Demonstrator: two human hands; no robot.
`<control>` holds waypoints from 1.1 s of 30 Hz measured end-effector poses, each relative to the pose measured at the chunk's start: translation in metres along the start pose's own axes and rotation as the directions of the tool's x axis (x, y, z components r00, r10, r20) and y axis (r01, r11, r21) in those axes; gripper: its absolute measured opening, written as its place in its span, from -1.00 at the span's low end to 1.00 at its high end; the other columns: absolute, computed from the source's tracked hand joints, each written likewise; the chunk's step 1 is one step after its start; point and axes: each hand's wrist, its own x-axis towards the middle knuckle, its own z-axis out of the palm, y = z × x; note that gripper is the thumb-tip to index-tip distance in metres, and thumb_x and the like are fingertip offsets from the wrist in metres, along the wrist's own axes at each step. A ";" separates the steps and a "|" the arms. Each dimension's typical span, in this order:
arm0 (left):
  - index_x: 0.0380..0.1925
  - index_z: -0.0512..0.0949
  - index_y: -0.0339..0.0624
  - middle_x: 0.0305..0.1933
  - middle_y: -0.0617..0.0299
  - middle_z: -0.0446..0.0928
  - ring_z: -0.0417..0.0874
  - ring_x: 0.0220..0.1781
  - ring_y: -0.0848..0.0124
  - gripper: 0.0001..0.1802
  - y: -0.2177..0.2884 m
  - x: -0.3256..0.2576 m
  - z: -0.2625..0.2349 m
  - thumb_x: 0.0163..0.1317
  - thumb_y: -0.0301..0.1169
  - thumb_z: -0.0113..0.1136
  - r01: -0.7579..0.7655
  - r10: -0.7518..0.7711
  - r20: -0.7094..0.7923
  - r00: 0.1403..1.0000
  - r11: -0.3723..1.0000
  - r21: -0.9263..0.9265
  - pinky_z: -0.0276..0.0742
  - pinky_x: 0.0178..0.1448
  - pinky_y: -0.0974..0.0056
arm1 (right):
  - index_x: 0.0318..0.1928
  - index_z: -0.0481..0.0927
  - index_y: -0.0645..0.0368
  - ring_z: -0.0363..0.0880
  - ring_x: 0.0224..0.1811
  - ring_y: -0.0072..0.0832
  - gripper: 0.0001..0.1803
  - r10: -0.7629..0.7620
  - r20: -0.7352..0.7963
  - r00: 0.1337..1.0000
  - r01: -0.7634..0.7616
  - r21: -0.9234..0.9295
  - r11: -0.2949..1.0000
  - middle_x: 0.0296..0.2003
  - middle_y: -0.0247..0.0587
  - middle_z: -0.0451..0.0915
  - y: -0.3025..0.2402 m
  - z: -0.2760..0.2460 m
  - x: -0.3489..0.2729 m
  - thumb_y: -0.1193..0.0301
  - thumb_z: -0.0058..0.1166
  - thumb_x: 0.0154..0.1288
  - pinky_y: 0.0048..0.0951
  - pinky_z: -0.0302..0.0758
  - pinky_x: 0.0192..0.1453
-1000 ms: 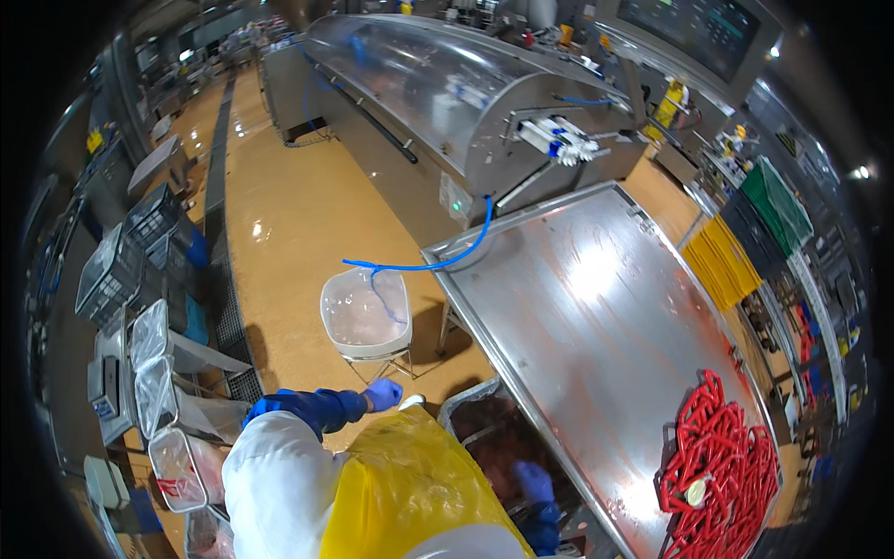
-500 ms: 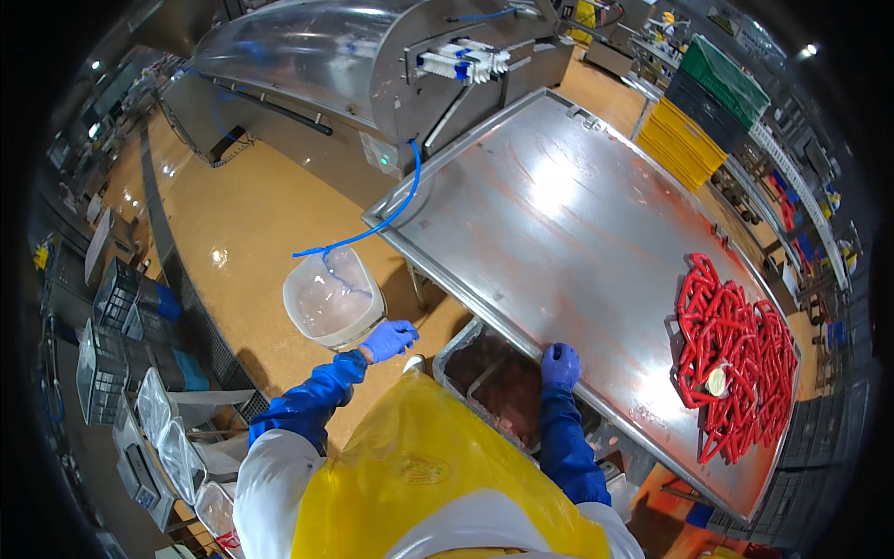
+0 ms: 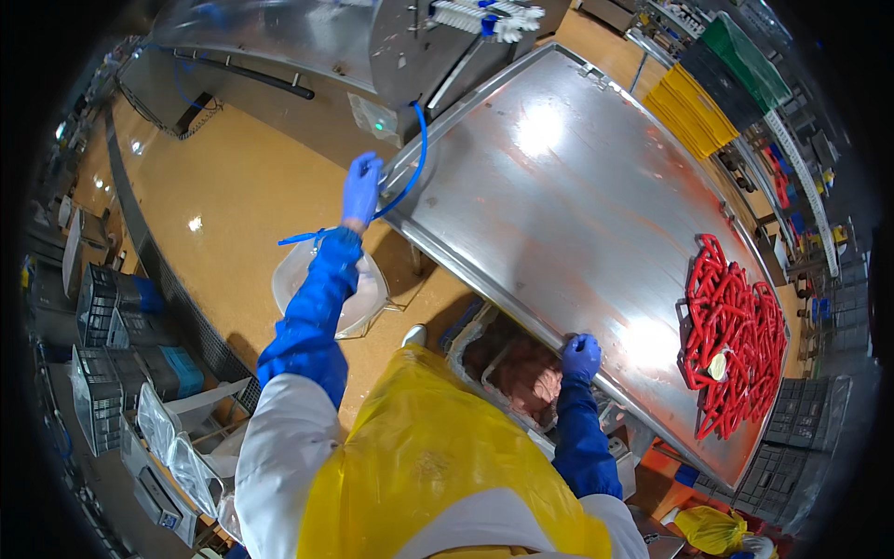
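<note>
My left hand [image 3: 360,191], in a purple glove, reaches out to the near left corner of the steel table [image 3: 521,224]. Its fingers are loosely bent and apart, with nothing visible in them. Close beside it a thin blue hose [image 3: 421,168] curves down from the machine and passes the table corner. My right hand [image 3: 580,358], also gloved, rests curled on the table's front rim; whatever it may hold is hidden. A heap of red sausage links [image 3: 731,345] lies at the table's right end, with a small pale round piece [image 3: 717,365] on it.
Below the table's front edge stands a lined tub of pinkish meat [image 3: 526,377]. A whitish bucket [image 3: 358,298] is on the floor under my left arm. Beyond the table are a steel machine [image 3: 307,47] and stacked yellow crates [image 3: 687,110]; grey crates [image 3: 140,373] stand left.
My left hand has moved forward, from beside the bucket to the table corner near the blue hose. The right hand stays curled at the front rim. The whole view has shifted slightly.
</note>
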 end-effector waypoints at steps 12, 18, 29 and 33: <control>0.06 0.41 -0.18 -0.09 0.13 0.49 0.55 -0.05 0.29 -0.62 -0.106 0.184 0.064 0.23 -0.45 0.17 0.294 -0.379 -0.141 0.915 0.863 -0.411 0.62 -0.06 0.12 | -0.40 0.55 0.09 0.54 -0.30 -0.11 -0.90 0.021 0.089 0.996 -0.014 -0.080 0.997 -0.42 -0.10 0.56 -0.007 0.009 0.004 0.37 0.14 0.21 -0.12 0.44 -0.15; 0.03 0.45 -0.13 -0.09 0.16 0.52 0.56 -0.03 0.27 -0.68 -0.117 0.193 0.061 0.30 -0.35 0.18 0.261 -0.368 -0.138 0.920 0.834 -0.487 0.59 -0.06 0.09 | -0.41 0.52 0.10 0.51 -0.32 -0.08 -0.86 0.027 0.093 0.995 -0.020 -0.077 0.997 -0.43 -0.11 0.52 -0.010 0.009 0.004 0.34 0.14 0.20 -0.08 0.42 -0.17; 0.24 0.30 -0.12 0.03 0.07 0.54 0.59 0.04 0.18 -0.50 -0.117 0.198 0.064 0.32 -0.35 0.14 0.273 -0.376 -0.168 0.911 0.857 -0.436 0.60 -0.01 0.08 | -0.40 0.49 0.12 0.49 -0.33 -0.05 -0.86 -0.009 0.065 0.998 0.015 -0.079 0.997 -0.44 -0.07 0.51 -0.014 0.001 0.009 0.35 0.14 0.18 -0.06 0.40 -0.18; 0.11 0.37 -0.12 -0.15 0.16 0.54 0.60 -0.16 0.27 -0.61 -0.116 0.203 0.063 0.30 -0.37 0.13 0.302 -0.395 -0.153 0.906 0.855 -0.421 0.62 -0.13 0.14 | -0.38 0.50 0.12 0.51 -0.31 -0.03 -0.85 -0.025 0.021 0.999 0.027 -0.117 0.993 -0.41 -0.06 0.53 -0.008 0.006 0.008 0.34 0.15 0.16 -0.04 0.42 -0.17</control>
